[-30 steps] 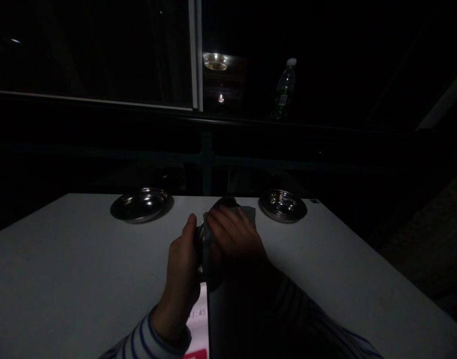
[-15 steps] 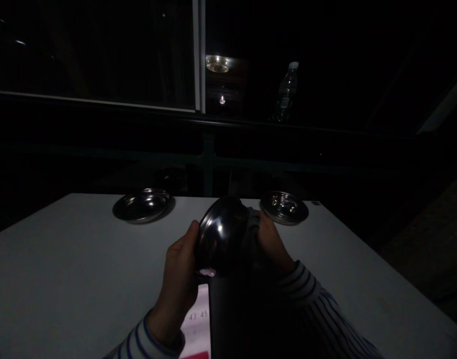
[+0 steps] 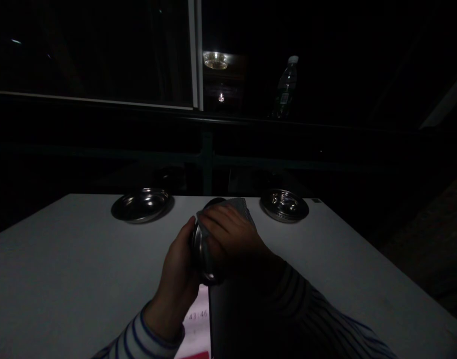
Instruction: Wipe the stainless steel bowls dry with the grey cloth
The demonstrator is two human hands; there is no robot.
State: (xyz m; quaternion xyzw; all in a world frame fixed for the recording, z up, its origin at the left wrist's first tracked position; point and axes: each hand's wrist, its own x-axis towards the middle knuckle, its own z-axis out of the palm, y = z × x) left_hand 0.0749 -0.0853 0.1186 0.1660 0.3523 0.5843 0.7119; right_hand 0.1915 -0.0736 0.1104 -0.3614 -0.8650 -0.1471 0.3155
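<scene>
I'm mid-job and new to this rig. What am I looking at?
No machine: these are a person's two bare hands, seen by one head-worn camera looking forward and down. The left hand holds a metal bowl; the right hand has its fingers over a grey cloth against that bowl. On the white table, a shallow metal dish lies towards the far left, and what looks like stacked metal bowls towards the far right. A lit screen shows below the hands. Much is too dark to tell.
</scene>
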